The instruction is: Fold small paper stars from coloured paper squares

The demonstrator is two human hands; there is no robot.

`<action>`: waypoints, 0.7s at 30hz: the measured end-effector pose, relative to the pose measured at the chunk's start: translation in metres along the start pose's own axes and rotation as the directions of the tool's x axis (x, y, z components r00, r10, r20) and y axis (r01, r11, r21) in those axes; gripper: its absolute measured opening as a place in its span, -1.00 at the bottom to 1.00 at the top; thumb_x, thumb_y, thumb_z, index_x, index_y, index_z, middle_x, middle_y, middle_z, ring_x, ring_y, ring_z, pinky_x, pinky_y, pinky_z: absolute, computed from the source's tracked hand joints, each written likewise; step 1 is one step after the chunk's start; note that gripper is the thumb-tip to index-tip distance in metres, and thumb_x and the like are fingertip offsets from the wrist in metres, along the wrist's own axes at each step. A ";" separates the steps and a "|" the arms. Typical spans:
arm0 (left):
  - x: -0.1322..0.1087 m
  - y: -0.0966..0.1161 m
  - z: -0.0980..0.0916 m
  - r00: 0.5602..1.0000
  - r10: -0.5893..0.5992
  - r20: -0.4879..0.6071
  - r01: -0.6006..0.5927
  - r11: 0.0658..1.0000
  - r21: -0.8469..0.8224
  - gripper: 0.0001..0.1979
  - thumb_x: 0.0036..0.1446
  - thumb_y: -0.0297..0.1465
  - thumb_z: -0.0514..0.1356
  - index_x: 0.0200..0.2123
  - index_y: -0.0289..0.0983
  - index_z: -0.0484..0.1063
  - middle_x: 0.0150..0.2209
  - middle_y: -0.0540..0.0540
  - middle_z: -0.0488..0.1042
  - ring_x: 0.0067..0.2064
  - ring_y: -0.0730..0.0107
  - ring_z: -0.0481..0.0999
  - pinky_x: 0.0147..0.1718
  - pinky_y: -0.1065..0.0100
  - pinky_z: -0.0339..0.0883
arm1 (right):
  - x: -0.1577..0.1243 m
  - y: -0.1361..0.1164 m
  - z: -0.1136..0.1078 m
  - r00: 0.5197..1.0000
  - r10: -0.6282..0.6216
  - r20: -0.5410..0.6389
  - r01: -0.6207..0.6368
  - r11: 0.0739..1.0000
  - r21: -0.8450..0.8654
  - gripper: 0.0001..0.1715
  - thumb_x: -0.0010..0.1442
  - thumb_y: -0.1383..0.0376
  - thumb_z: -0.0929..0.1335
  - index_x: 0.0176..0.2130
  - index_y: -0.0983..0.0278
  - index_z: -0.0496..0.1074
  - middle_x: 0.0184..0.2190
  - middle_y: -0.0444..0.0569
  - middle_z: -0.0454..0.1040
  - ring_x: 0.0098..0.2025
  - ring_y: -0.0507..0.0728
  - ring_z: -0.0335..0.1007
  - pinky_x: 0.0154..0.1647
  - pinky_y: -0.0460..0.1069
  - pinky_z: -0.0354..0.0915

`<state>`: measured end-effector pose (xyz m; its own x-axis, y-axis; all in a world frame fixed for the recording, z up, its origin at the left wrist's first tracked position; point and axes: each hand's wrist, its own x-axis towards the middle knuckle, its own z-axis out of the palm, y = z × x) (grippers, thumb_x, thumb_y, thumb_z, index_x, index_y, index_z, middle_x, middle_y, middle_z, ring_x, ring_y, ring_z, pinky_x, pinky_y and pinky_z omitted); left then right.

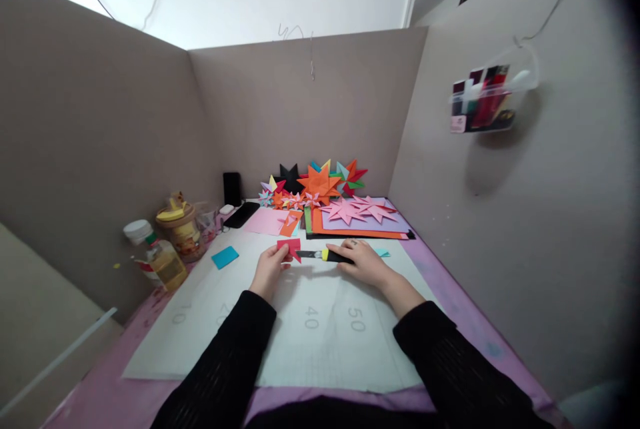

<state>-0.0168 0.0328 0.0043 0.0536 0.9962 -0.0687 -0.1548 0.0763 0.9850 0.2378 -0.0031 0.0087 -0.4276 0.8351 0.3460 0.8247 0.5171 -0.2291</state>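
Looking down from the head view, the camera shows "10" (181,313), "40" (311,317) and "50" (357,319) printed sideways on the white mat (290,355); print on the hanging packet (481,101) is too blurred to read. Above the mat, the left hand (271,267) pinches the red paper (289,245) between thumb and fingers, a narrow point hanging toward the person. The right hand (363,262) clamps its fingers on the black-and-yellow cutter knife (325,255). The knife's long axis runs left to right, nearly level, blade pointing left with its tip at the paper's right side; whether they touch cannot be told. The blue paper (225,257) lies left of the left hand.
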 end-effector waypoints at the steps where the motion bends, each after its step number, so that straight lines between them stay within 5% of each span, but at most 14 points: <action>1: -0.001 0.000 0.001 1.000 0.010 0.019 -0.010 1.000 0.024 -0.68 -0.14 -0.16 0.24 -0.44 -0.33 0.43 -0.51 -0.05 0.42 -0.45 0.45 0.38 -0.49 0.46 0.18 | 0.000 0.001 0.000 1.000 0.003 -0.003 -0.003 1.000 -0.009 -0.43 0.12 0.20 0.31 0.13 0.02 0.18 -0.21 -0.03 0.34 -0.20 0.13 0.22 -0.12 0.03 0.11; 11: -0.006 -0.001 0.009 0.973 0.047 0.225 -0.098 0.971 0.220 -0.68 -0.10 -0.16 0.21 -0.50 -0.35 0.44 -0.59 -0.02 0.39 -0.57 0.50 0.28 -0.56 0.46 0.08 | 0.000 0.003 -0.001 0.994 0.037 -0.107 -0.046 0.995 -0.086 -0.47 0.11 0.23 0.32 0.09 -0.01 0.24 -0.22 -0.05 0.35 -0.17 0.14 0.19 -0.07 0.07 0.05; 21: -0.006 -0.006 0.010 0.969 0.059 0.242 -0.120 0.962 0.247 -0.67 -0.08 -0.15 0.19 -0.51 -0.35 0.44 -0.60 -0.02 0.38 -0.60 0.52 0.24 -0.57 0.45 0.06 | 0.003 -0.006 0.004 0.993 0.045 -0.106 -0.054 0.995 -0.082 -0.43 0.10 0.21 0.33 0.10 0.01 0.22 -0.22 -0.02 0.33 -0.15 0.16 0.16 -0.09 0.06 0.06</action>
<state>-0.0061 0.0257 0.0002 0.2812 0.9592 0.0296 0.0883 -0.0566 0.9945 0.2302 -0.0029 0.0075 -0.3481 0.8331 0.4298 0.8742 0.4540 -0.1721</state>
